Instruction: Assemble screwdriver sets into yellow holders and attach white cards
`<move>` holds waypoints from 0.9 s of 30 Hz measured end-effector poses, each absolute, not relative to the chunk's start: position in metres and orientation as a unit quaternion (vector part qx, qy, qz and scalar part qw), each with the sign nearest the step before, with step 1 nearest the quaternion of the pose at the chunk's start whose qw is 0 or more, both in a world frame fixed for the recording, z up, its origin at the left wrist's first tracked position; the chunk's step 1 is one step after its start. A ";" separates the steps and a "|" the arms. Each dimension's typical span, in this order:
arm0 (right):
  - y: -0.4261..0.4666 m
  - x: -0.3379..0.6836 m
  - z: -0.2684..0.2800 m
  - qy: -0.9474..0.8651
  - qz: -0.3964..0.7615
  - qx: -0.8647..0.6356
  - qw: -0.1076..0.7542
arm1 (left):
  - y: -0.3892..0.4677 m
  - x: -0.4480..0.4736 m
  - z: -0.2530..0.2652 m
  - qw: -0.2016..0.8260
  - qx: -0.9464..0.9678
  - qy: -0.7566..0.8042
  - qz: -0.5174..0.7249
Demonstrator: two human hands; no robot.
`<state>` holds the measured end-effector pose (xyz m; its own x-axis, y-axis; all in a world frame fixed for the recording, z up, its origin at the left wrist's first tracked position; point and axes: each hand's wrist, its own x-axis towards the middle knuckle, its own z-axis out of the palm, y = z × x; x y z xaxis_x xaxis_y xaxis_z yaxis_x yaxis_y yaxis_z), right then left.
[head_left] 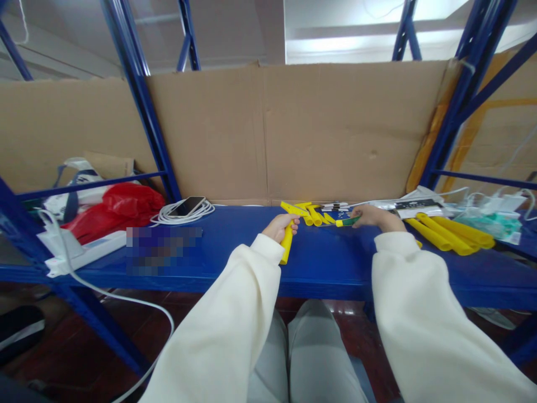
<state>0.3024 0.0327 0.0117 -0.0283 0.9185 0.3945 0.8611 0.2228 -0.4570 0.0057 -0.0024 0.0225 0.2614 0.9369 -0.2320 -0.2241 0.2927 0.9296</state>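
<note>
My left hand (pixel 282 226) is closed around a yellow tube-like piece (pixel 287 246), which slants down toward the front edge of the blue shelf. My right hand (pixel 371 217) grips the green end of a yellow-and-green handled tool (pixel 344 222), which looks like a screwdriver with its thin shaft pointing left. Between and behind the hands lie several small yellow parts (pixel 314 215), some of them tubular. Small black-and-white items (pixel 333 206) sit just behind them. To the right of my right hand, several longer yellow tubes (pixel 453 235) are laid side by side.
A cardboard sheet (pixel 264 134) walls off the shelf's back. At left are a phone (pixel 188 206) on a coiled white cable (pixel 161 215), a red bag (pixel 121 210) and a white power strip (pixel 96 246). White cables and a greenish plastic packet (pixel 499 224) lie at right. Blue posts (pixel 140 101) frame the shelf.
</note>
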 end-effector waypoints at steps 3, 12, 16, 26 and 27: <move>0.018 0.294 0.029 -0.711 0.171 -0.604 0.316 | -0.002 0.006 0.022 0.682 0.405 0.429 0.433; 0.012 0.258 0.036 -0.637 0.193 -0.557 0.496 | -0.001 0.006 0.022 0.664 0.418 0.447 0.430; 0.018 0.250 0.035 -0.627 0.167 -0.528 0.547 | 0.000 0.006 0.021 0.670 0.415 0.445 0.426; 0.022 0.237 0.031 -0.635 0.210 -0.381 0.638 | -0.005 0.006 0.024 0.666 0.429 0.474 0.384; 0.022 0.235 0.031 -0.638 0.213 -0.379 0.635 | -0.005 0.006 0.024 0.667 0.430 0.473 0.383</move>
